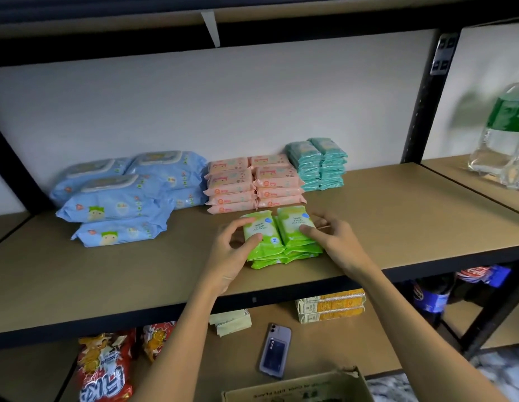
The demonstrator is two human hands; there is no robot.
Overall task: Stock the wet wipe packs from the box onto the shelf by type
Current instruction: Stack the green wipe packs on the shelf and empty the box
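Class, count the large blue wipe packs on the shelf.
4 visible: two blue packs at the back, one on top in the middle, one at the front. Others may be hidden underneath.

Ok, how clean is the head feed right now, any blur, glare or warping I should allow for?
Head view: the green packs under both hands are sharp, their print readable; the water bottles at the right edge are smeared; the shelf edges bow from wide-angle distortion; lighting is soft, without harsh glare.
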